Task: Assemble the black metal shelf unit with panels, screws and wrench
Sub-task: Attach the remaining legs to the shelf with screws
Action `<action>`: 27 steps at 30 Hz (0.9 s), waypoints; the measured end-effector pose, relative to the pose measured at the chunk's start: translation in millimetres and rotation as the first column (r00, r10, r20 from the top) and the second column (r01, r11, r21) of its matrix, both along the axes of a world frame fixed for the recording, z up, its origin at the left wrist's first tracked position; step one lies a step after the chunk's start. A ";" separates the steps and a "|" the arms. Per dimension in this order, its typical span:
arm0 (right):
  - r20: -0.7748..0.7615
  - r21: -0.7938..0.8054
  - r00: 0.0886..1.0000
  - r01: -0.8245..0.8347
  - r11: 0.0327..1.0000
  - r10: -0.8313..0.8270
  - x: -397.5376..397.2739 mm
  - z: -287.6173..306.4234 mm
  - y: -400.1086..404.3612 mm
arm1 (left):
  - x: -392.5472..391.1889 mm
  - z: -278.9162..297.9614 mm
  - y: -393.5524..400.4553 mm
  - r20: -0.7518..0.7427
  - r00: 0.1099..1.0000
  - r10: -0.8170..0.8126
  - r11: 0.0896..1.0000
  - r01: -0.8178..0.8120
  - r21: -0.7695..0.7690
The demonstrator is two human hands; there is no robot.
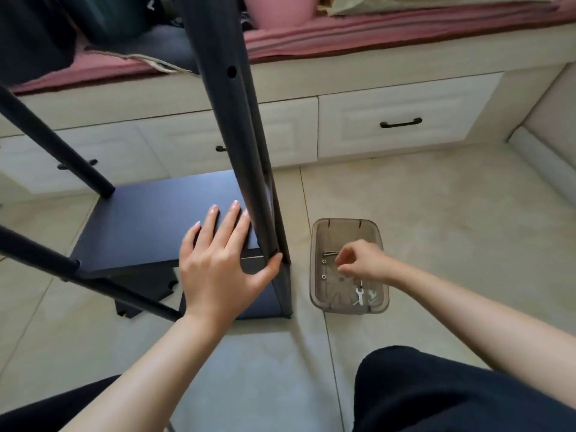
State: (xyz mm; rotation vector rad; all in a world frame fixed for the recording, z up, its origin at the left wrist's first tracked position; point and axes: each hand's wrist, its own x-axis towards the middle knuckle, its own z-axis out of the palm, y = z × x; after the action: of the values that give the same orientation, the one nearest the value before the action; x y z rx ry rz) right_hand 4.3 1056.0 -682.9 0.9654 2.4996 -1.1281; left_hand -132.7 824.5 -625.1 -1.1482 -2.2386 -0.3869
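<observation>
The black metal shelf unit stands on the tiled floor, its near upright post (246, 145) rising toward me. My left hand (218, 260) lies flat on a black shelf panel (149, 222), fingers straight, thumb against the foot of the post. My right hand (361, 260) reaches into a clear plastic tray (318, 275), fingertips pinched together over the hardware; whether they hold a piece I cannot tell. A long screw (330, 253), small washers (324, 261) and a silver wrench (360, 294) lie in the tray.
More black posts (56, 145) cross the left side. A loose black bracket piece (146, 291) lies under the shelf. Behind stand cream drawers with black handles (400, 123) below a red-cushioned bench. My knees (452, 391) fill the bottom edge.
</observation>
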 end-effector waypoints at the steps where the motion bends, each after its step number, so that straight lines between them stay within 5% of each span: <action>1: 0.027 0.003 1.000 0.001 1.000 -0.001 -1.9 -15.7 2.3 | 0.3 -0.4 0.1 -0.008 1.000 -0.001 1.000 0.001 0.010; 8: 0.162 0.029 0.986 0.043 0.999 -0.047 -37.6 -93.7 20.0 | -0.4 -2.0 0.1 -0.037 0.999 -0.031 0.999 0.033 0.042; 15: 0.129 0.107 0.991 0.001 0.994 -0.015 -71.1 -145.9 32.7 | -2.4 -7.2 1.8 -0.068 0.996 -0.058 0.996 0.062 0.059; 27: 0.119 0.211 0.991 -0.081 0.974 0.056 -72.2 -167.7 32.1 | -3.4 -9.0 2.7 -0.048 0.997 -0.054 0.995 0.058 0.084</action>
State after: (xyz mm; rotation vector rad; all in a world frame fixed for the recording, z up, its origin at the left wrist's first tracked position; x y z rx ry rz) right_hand -67.8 1088.1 -850.6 0.9582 2.5798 -0.7711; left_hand -136.1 827.2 -634.1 -1.1653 -2.1328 -0.4698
